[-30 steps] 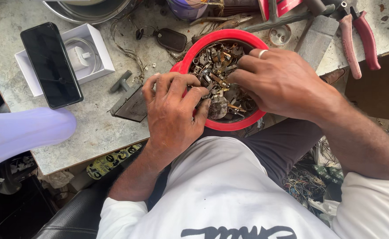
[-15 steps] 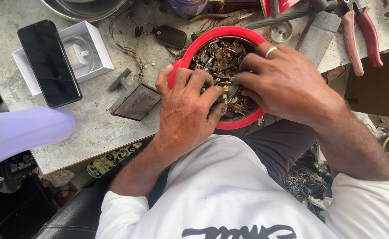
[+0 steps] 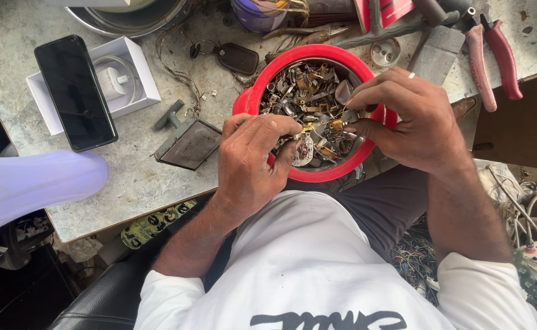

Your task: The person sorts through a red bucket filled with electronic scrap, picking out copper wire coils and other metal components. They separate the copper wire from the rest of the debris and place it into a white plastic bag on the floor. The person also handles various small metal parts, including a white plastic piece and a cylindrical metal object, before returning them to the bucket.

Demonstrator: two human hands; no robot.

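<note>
A red round bowl [image 3: 251,101] full of small metal scrap parts [image 3: 302,91] stands at the near edge of a worn grey worktable [image 3: 128,177]. My left hand [image 3: 250,159] rests over the bowl's near left rim, its fingertips pinched on one end of a small brass piece [image 3: 317,125]. My right hand [image 3: 412,119], with a ring on one finger, hovers over the bowl's right side and pinches the other end of the same piece. A pale oval metal part [image 3: 303,150] lies just under my left fingers.
A black phone [image 3: 76,91] lies on an open white box [image 3: 135,67] at the left. A dark flat rectangular block [image 3: 189,143] sits next to the bowl. Red-handled pliers [image 3: 491,58], a key fob [image 3: 237,58] and a metal basin [image 3: 128,18] lie farther back. A lilac object [image 3: 30,186] juts in at left.
Both hands have lifted out of the scrap and drawn slightly apart. They now pinch a small brass piece between them above the bowl.
</note>
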